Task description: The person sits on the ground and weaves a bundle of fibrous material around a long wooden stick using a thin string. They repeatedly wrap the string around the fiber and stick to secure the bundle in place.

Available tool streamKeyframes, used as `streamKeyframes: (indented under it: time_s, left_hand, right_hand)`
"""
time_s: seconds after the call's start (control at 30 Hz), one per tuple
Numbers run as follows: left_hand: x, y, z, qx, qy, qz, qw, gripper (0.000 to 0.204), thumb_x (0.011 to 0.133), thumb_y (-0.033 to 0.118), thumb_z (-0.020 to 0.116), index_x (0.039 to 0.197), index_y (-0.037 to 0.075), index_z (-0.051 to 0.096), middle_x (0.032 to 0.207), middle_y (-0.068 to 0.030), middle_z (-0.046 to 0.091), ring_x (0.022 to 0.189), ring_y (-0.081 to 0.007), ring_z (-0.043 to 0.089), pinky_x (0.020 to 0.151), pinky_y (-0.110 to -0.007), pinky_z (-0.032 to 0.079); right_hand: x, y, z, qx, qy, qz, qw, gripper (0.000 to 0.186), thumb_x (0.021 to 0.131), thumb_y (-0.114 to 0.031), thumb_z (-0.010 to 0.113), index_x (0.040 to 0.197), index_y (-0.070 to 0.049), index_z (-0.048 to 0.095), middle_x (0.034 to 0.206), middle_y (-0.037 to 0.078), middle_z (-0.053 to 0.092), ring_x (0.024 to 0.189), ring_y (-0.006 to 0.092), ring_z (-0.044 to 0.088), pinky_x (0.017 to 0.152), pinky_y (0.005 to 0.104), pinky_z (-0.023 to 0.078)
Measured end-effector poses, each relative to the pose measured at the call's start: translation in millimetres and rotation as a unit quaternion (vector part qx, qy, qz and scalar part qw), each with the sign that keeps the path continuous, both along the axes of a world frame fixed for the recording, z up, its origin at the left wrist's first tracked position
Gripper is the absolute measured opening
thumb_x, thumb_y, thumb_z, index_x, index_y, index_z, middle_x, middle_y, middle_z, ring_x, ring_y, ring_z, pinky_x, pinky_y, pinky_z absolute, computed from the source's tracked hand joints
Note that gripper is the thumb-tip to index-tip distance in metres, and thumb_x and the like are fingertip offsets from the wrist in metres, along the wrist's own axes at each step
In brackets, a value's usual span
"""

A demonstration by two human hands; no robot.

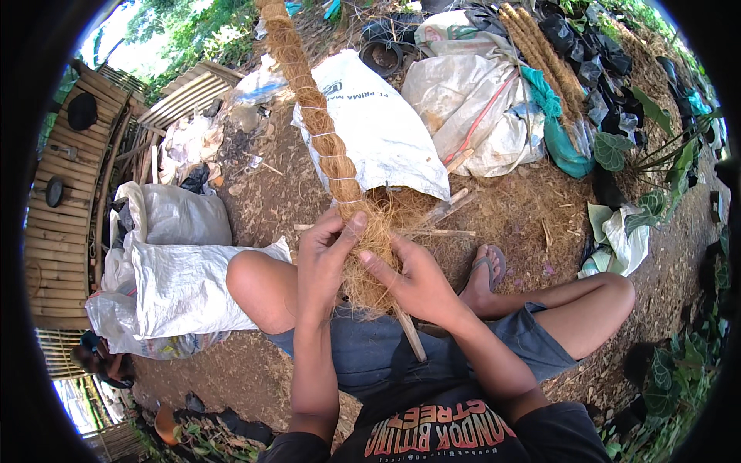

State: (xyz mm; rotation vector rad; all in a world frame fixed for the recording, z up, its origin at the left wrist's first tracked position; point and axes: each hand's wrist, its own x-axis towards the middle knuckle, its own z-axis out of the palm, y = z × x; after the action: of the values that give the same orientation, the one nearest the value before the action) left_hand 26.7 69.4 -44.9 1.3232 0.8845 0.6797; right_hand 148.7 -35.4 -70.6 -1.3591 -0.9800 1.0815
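A long pole wrapped in brown coconut fibre (324, 135) slants from the top of the view down to my lap. White string winds round its upper part in spaced turns. My left hand (328, 251) is closed on the pole just below the last turns, thumb on top. Loose fibre (367, 289) bunches out at the lower end, and my right hand (421, 282) grips it from the right side, with its fingers partly hidden. From under the fibre a bare wooden stick (411, 336) pokes out toward my shorts.
A white sack (378, 116) with coconut fibre at its mouth lies ahead. Beyond are stuffed sacks (463, 92) and finished fibre poles (544, 65). Further white sacks (189, 289) sit at left by a bamboo wall (65, 216). Leafy plants (652, 204) stand at right.
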Motion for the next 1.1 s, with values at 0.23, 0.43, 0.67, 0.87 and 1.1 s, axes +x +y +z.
streamKeyframes:
  time_s: [0.23,0.43,0.67,0.87,1.1]
  left_hand:
    - [1,-6,1,-0.06,-0.018,-0.006,0.998,0.026,0.101,0.022,0.067,0.101,-0.004,0.073,0.096,-0.0006,0.064,0.087,-0.0076,0.054,0.079,-0.025,0.043]
    - [-1,-2,10,-0.069,0.011,-0.046,0.996,0.032,0.105,0.026,0.061,0.114,-0.003,0.071,0.097,-0.0013,0.068,0.086,-0.0061,0.057,0.079,-0.024,0.046]
    - [5,-10,6,-0.078,0.015,-0.008,0.997,0.034,0.108,0.027,0.056,0.124,-0.002,0.064,0.109,-0.0032,0.067,0.097,-0.0085,0.057,0.088,-0.025,0.046]
    - [21,-36,-12,-0.118,-0.138,0.1,0.978,0.03,0.109,0.022,0.051,0.123,-0.002,0.062,0.107,-0.0069,0.068,0.095,-0.0142,0.065,0.087,-0.03,0.052]
    - [20,-41,-18,-0.079,-0.182,0.08,0.977,0.03,0.109,0.023,0.047,0.12,-0.002,0.06,0.106,-0.006,0.064,0.096,-0.0137,0.062,0.088,-0.03,0.05]
  right_hand:
    - [-12,0,4,0.044,-0.091,-0.072,0.992,0.04,0.102,-0.024,0.063,0.126,0.007,0.057,0.108,0.029,0.069,0.102,0.0449,0.068,0.087,0.0462,0.053]
    - [-14,-1,7,0.008,-0.199,-0.092,0.976,0.04,0.097,-0.02,0.066,0.12,0.011,0.055,0.095,0.034,0.067,0.088,0.0504,0.067,0.074,0.0535,0.054]
    - [-19,0,13,-0.017,-0.312,-0.121,0.942,0.039,0.09,-0.02,0.072,0.113,0.008,0.057,0.083,0.028,0.068,0.076,0.0476,0.068,0.066,0.0521,0.054]
    - [-9,-9,7,0.041,-0.231,-0.085,0.968,0.045,0.088,-0.02,0.073,0.117,0.01,0.058,0.098,0.03,0.068,0.089,0.0487,0.067,0.077,0.0499,0.055]
    - [19,-34,0,0.022,0.074,0.027,0.997,0.049,0.1,-0.024,0.065,0.136,0.007,0.055,0.149,0.024,0.051,0.142,0.0311,0.046,0.116,0.0393,0.035]
